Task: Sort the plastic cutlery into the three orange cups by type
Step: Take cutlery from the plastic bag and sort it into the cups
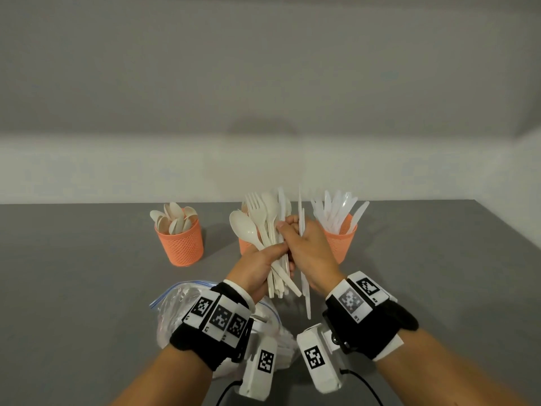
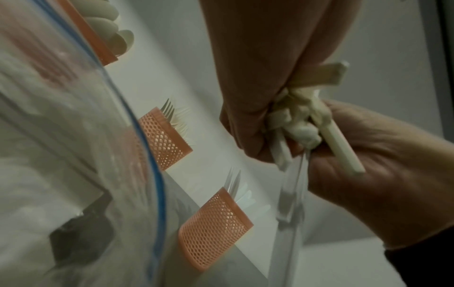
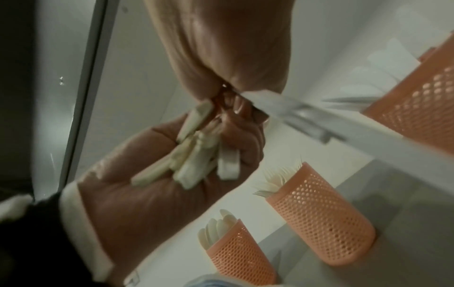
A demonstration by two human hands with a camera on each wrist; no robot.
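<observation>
My left hand grips a mixed bundle of cream spoons, forks and knives, held upright above the table. Right beside it my right hand pinches clear knives at the bundle's right edge. In the left wrist view the bundle's handle ends stick out between both hands. Three orange mesh cups stand behind: the spoon cup at the left, the fork cup mostly hidden by the bundle, and the knife cup at the right.
A clear zip bag with a blue seal, still holding white cutlery, lies on the grey table under my left wrist. A white wall runs close behind the cups. The table's right edge slants off at the far right.
</observation>
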